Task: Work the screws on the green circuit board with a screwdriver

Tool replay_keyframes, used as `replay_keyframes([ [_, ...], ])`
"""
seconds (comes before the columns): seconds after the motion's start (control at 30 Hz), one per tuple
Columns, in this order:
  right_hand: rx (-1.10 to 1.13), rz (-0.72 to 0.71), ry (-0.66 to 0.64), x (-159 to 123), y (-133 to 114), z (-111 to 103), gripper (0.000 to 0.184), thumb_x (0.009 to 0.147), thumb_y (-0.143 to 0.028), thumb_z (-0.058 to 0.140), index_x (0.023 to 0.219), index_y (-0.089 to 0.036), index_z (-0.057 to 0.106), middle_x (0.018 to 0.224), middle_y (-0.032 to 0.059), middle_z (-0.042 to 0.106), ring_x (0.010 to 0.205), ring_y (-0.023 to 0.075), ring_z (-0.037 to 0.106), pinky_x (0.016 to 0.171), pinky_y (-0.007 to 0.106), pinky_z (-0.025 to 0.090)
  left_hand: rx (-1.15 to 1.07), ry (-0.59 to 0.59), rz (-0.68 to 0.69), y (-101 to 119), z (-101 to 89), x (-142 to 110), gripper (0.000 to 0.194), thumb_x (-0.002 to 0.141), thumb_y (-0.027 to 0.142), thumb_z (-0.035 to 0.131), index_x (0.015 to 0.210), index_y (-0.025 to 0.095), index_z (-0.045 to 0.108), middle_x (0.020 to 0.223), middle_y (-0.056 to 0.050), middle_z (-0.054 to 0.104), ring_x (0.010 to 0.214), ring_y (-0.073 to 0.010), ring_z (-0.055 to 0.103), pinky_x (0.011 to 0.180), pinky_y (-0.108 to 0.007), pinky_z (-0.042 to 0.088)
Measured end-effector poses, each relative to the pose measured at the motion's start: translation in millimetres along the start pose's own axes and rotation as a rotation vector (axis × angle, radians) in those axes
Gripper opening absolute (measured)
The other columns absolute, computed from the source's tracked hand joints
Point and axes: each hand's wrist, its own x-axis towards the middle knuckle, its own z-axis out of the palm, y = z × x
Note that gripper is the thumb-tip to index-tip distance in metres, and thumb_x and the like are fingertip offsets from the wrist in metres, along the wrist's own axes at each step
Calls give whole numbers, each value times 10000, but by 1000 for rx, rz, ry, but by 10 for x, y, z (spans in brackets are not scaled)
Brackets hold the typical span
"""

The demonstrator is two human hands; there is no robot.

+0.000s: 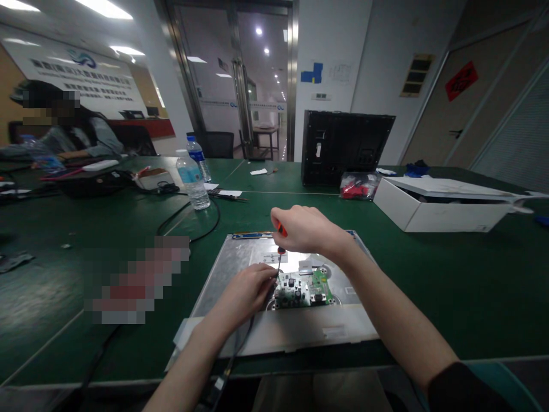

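Observation:
My right hand (302, 229) is closed round the orange and black handle of a screwdriver (281, 250), whose thin shaft points down. Its tip meets the upper left corner of a green circuit board (302, 288). Beside that tip, my left hand (253, 289) has its fingers bent together at the board's left edge; whether they pinch anything is hidden. The board lies on a flat silver metal panel (221, 269), apparently the back of a display, with a pale strip along its near side. A dark cable (245, 337) runs from under my left hand toward the table's front edge.
On the green table (266, 209) stand two water bottles (194, 180) at the back left. A black monitor (343, 146), a bag of red items (358, 186) and a white box (437, 206) are at the back right. Another person (72, 126) sits at the far left.

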Motion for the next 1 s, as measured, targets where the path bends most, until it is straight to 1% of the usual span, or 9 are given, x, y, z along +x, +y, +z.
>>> replay_keyframes([
  [0.13,42,-51,-33,-20,6,-10,309,755,-277,548,1052,-211,601,868,60,698,716,187,617,537,258,287,-1,8,-7,-1,5,1,252,888,178,486,1007,173,708,1062,-112,707,971,-242,647,856,-340,495],
  [0.23,34,-61,-30,-7,14,-12,297,786,-356,580,1058,-244,619,868,49,699,743,188,616,553,259,289,-2,11,-7,0,7,1,251,890,180,484,1008,173,705,1064,-109,707,974,-243,647,856,-341,493],
  [0.4,49,-25,-47,19,-3,-20,437,867,-599,474,802,-221,683,757,48,685,730,190,627,560,268,307,-1,6,-4,2,7,5,261,900,186,473,1022,166,703,1075,-114,705,990,-253,643,863,-355,489],
  [0.47,37,-15,-51,19,-18,-24,417,900,-540,455,766,-217,680,749,51,686,736,189,633,566,269,317,-2,8,0,-5,12,9,258,896,180,477,1016,170,705,1068,-112,707,980,-247,645,856,-349,492],
  [0.6,-15,-5,-15,-4,-29,-22,198,852,-306,501,943,-211,650,836,62,702,737,188,635,560,263,322,10,11,7,-25,26,12,253,884,169,486,1007,176,707,1048,-107,713,964,-233,649,850,-332,494],
  [0.7,-13,-12,-23,-22,-20,-22,261,790,-286,536,1021,-201,620,875,70,703,727,189,631,540,262,315,13,15,14,-33,31,10,252,882,170,487,1003,176,708,1043,-108,714,958,-235,650,847,-331,493],
  [0.83,10,-23,-21,-10,-9,-23,241,828,-417,554,934,-233,668,835,54,703,745,196,635,552,268,312,8,14,8,-29,28,6,257,895,186,481,1015,174,707,1051,-106,712,968,-243,649,850,-338,492],
  [0.93,11,19,-22,24,-8,-11,451,868,-594,476,752,-215,693,761,67,691,725,195,630,572,275,326,1,17,5,-29,27,4,259,899,200,487,1035,183,707,1069,-102,709,981,-242,648,862,-342,491],
  [1.0,-4,34,-25,39,-10,-1,489,886,-591,451,711,-205,694,750,77,687,720,192,628,578,276,332,2,19,4,-29,26,5,260,900,205,490,1042,187,708,1072,-102,709,983,-244,648,863,-345,493],
])
